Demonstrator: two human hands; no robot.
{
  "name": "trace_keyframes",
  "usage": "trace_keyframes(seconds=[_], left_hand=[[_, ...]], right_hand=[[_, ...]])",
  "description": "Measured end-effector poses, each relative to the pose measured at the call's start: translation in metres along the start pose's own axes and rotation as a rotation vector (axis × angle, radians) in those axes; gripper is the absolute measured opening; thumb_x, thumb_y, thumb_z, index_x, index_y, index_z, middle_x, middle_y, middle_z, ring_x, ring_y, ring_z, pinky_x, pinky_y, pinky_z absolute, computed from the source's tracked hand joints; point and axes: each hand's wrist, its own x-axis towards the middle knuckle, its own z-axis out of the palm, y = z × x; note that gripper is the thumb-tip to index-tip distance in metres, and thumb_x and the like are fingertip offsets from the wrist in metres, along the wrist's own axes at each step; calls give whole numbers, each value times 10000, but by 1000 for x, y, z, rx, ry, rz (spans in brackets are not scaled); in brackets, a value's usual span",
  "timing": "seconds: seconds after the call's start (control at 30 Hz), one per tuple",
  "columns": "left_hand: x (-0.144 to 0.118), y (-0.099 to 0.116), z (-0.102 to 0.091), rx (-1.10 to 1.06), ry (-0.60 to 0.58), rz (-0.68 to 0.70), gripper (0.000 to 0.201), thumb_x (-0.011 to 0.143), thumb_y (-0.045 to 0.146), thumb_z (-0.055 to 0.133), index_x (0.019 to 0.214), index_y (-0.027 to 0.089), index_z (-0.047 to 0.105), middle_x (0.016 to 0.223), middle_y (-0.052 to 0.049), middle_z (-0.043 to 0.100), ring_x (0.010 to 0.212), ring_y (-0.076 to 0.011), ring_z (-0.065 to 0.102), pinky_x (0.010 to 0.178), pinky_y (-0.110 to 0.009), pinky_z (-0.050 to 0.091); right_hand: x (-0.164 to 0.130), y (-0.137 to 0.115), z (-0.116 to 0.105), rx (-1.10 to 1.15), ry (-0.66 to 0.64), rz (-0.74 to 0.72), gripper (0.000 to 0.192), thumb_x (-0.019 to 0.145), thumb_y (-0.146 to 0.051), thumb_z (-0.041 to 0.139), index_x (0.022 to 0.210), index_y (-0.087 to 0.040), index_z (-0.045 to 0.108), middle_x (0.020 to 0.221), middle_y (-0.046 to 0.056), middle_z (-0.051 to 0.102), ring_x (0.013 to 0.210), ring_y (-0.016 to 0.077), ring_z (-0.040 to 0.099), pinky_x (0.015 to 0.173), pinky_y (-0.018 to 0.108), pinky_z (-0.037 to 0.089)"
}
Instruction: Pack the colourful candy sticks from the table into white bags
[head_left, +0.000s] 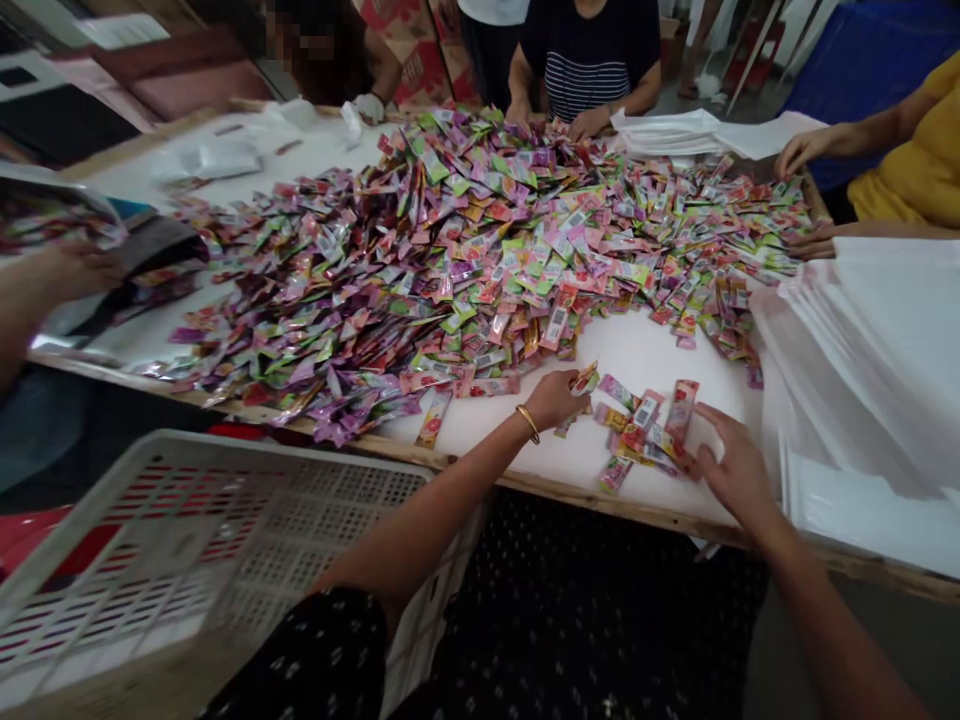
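My left hand (556, 400), with a gold bangle at the wrist, is closed on a few small printed sachets (583, 378) just above the white table top. To its right lies a small loose cluster of sachets (637, 430), pink, yellow and purple, some showing barcodes. At the cluster's right side is my right hand (739, 475), thumb and forefinger apart; their tips are at the edge of a pink sachet (681, 410), and I see no firm grip on it. Beyond both hands spreads a large heap of similar sachets (465, 250). A single sachet (433, 418) lies left of my left wrist.
Stacked clear plastic bags (862, 370) cover the table's right side; more white bags (675, 130) lie at the back. Below the wooden table edge (540, 487) stands a white plastic crate (247, 460). Several co-workers surround the table; one hand (75, 270) holds a filled bag at left.
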Motion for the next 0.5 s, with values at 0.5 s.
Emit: trace_keyframes(seconds=[0.5], left_hand=[[-10, -16, -41, -59, 414, -108, 221, 761, 256, 585, 949, 157, 647, 761, -19, 645, 699, -158, 579, 639, -245, 389]], right_hand=[[202, -149, 37, -181, 20, -435, 790, 775, -433, 645, 1469, -256, 314, 1529, 140, 271, 1390, 378, 224, 1067, 582, 276]])
